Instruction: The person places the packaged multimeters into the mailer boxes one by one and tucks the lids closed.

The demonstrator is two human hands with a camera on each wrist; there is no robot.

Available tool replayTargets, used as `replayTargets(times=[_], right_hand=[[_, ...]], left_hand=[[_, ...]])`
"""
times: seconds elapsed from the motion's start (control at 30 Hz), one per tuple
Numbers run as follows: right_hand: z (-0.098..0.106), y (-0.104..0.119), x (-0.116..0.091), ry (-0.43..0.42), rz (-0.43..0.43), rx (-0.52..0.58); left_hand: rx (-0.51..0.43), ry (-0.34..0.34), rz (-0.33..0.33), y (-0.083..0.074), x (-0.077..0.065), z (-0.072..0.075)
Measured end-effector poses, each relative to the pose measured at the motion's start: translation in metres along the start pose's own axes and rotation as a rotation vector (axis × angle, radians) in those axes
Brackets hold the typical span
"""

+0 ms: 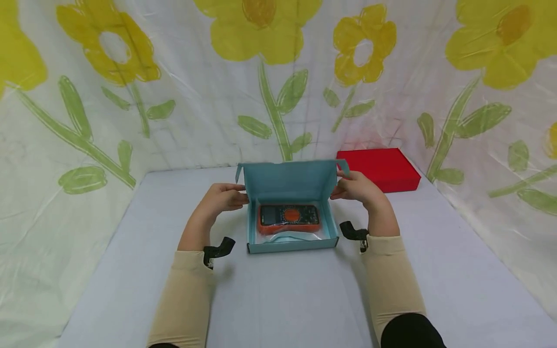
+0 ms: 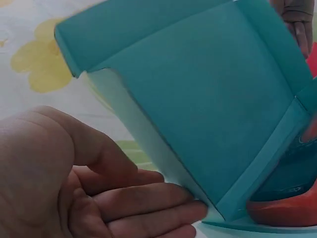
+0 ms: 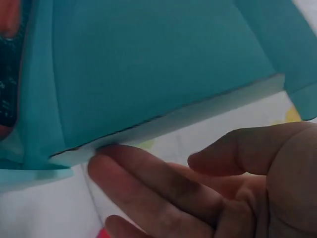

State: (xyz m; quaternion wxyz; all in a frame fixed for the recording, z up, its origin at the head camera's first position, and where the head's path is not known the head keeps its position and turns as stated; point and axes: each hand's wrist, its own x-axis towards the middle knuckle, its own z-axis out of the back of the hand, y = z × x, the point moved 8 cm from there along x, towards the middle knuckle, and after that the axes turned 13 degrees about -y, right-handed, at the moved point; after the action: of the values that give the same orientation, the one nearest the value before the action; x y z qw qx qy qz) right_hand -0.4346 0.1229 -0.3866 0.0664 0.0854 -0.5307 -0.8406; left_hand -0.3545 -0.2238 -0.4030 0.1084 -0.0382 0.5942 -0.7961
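A teal cardboard box (image 1: 292, 247) stands on the table with its lid (image 1: 289, 181) raised and tilted back. Inside lies a multimeter (image 1: 289, 218) with an orange-red case, a dark face and an orange dial, in clear plastic. My left hand (image 1: 221, 198) is at the lid's left side, its fingers extended and touching the side flap near the hinge. On the other side, my right hand (image 1: 358, 188) has its fingertips against the lid's right flap (image 3: 183, 121). Neither thumb closes on the cardboard in the wrist views.
A red box (image 1: 378, 169) sits behind my right hand at the table's back right. White cloth covers the table (image 1: 287, 299). A flower-printed curtain (image 1: 196, 111) hangs behind it. Each wrist carries a black camera mount (image 1: 219, 249).
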Motion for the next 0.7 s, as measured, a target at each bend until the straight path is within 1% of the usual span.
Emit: replayTargets(times=[0.1,0.23,0.3,0.37,0.47,0.53,0.7], right_hand=[[-0.003,-0.003,-0.004,0.050,-0.021,-0.050],[-0.007,-0.008,-0.005,0.092,-0.062,-0.158],[-0.010,-0.009,-0.004,0.110,-0.070,-0.162],[-0.013,-0.007,-0.003,0.112,-0.045,-0.159],[-0.018,-0.004,-0.001,0.120,0.013,-0.149],[-0.021,-0.004,0.000,0.126,0.037,-0.133],[-0.024,-0.007,0.003,0.123,0.020,-0.096]], left_hand=[[0.022,0.039,0.015,0.002,-0.003,-0.002],[0.096,0.083,0.042,0.004,-0.007,-0.005],[0.123,0.094,0.044,0.003,-0.008,-0.007],[0.131,0.097,0.026,0.001,-0.009,-0.009],[0.132,0.072,-0.001,-0.001,-0.008,-0.012],[0.126,0.043,-0.009,0.000,-0.006,-0.012],[0.075,-0.031,0.011,0.005,0.001,-0.011]])
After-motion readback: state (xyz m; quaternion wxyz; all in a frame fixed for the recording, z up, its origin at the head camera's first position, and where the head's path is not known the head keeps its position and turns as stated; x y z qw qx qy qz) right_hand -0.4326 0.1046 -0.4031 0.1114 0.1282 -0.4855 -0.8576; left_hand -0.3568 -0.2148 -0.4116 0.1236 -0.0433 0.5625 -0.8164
